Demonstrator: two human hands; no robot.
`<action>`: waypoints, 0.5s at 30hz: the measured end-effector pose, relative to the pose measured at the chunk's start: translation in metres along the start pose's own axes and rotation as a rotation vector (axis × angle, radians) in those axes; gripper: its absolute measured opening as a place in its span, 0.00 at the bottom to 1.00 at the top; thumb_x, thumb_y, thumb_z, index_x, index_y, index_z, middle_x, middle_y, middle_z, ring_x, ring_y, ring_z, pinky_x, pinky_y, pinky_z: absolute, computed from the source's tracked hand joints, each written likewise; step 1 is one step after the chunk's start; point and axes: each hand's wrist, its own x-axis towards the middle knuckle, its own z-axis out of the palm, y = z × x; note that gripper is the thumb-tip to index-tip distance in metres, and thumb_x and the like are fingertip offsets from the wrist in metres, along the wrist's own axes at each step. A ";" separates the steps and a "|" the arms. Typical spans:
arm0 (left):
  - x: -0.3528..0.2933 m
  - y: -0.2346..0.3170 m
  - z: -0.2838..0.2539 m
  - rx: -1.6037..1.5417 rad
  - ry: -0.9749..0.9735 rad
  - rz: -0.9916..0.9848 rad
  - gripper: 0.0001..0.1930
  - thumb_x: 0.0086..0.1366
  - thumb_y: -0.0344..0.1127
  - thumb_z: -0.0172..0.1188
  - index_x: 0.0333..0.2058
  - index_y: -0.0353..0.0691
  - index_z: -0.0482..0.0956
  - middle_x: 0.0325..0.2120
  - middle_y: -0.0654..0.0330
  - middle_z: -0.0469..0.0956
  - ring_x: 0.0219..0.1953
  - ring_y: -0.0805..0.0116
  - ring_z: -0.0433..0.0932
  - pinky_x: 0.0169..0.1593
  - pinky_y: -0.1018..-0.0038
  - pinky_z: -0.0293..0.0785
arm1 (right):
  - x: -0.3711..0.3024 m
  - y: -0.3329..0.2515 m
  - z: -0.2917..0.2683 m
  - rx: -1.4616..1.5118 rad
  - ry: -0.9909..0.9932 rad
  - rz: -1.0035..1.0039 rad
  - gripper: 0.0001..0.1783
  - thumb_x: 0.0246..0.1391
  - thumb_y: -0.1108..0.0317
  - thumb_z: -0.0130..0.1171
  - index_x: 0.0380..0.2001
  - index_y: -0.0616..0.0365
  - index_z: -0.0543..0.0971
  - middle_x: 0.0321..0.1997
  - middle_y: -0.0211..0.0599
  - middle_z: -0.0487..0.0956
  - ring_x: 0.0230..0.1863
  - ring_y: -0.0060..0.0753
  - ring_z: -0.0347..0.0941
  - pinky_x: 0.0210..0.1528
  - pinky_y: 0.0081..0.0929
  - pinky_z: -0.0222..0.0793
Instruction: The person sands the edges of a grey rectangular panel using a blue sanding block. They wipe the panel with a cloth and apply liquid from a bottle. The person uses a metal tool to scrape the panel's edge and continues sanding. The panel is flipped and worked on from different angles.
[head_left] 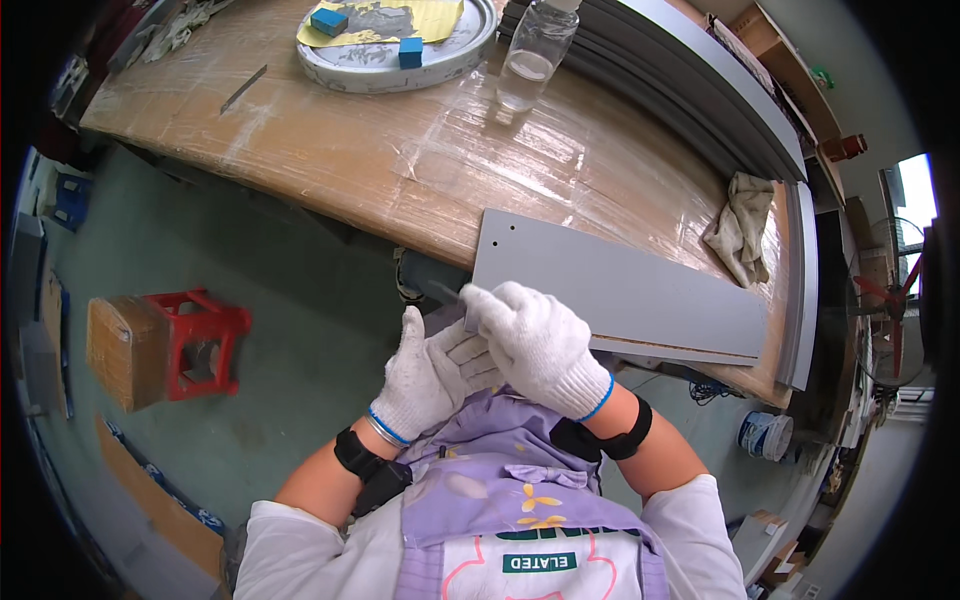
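Both my hands wear white knitted gloves and meet in front of my body, at the near edge of the workbench. My right hand (538, 348) is closed, back up, pinching a small flat grey piece (472, 318) whose kind I cannot make out. Under and beside it, my left hand (422, 368) lies palm up, thumb apart and fingers stretched toward the right hand. Whether the left fingers touch the grey piece is hard to see. Just beyond the right hand a long grey panel (640, 285) with several small holes at one end rests on the bench, overhanging its near edge.
The wooden workbench (330, 140) is wrapped in clear film. On it stand a round white lid (400, 78) with blue blocks (410, 52), a clear bottle (528, 75), a crumpled cloth (742, 230) and stacked grey strips (690, 90). A red stool (205, 345) lies on the floor left.
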 end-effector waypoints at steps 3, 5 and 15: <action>0.000 0.000 -0.002 0.056 0.135 0.022 0.48 0.67 0.75 0.30 0.64 0.33 0.62 0.60 0.41 0.69 0.61 0.44 0.69 0.64 0.44 0.63 | 0.014 0.042 0.003 -0.142 0.357 0.364 0.21 0.52 0.74 0.54 0.51 0.58 0.73 0.35 0.42 0.75 0.35 0.46 0.77 0.33 0.39 0.77; 0.001 -0.001 -0.001 0.099 0.053 0.018 0.48 0.67 0.75 0.31 0.65 0.33 0.60 0.59 0.42 0.69 0.62 0.46 0.69 0.65 0.46 0.62 | 0.017 0.038 0.010 -0.206 0.307 0.400 0.22 0.53 0.74 0.53 0.53 0.57 0.74 0.36 0.40 0.76 0.35 0.47 0.77 0.35 0.40 0.77; 0.008 -0.005 0.003 0.067 0.118 0.064 0.43 0.68 0.72 0.36 0.57 0.33 0.71 0.49 0.44 0.79 0.51 0.45 0.79 0.57 0.45 0.73 | -0.055 0.068 -0.004 -0.008 0.341 0.487 0.16 0.54 0.69 0.58 0.47 0.48 0.78 0.36 0.37 0.77 0.37 0.46 0.78 0.37 0.42 0.76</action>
